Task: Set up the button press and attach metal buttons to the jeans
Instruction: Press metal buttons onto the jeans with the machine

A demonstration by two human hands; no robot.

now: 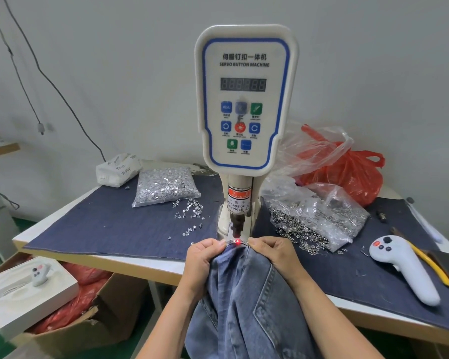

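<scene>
A white servo button machine (245, 99) stands on the table, its dark punch head (237, 225) pointing down. Blue jeans (246, 304) hang from the table's front edge, with the waistband stretched under the punch. A red laser dot (237, 242) lights the waistband. My left hand (205, 257) pinches the waistband just left of the dot. My right hand (270, 251) pinches it just right of the dot. A clear bag of silver tacks (163, 186) lies left of the machine, with loose tacks (189, 211) spilled beside it. An open bag of metal buttons (319, 224) lies to the right.
A dark denim mat (109, 229) covers the table. On its right lie a white handheld controller (405, 268), a yellow-handled tool (430, 265) and a red plastic bag (347, 172). A tissue pack (117, 169) sits back left. Boxes (49, 301) stand on the floor at left.
</scene>
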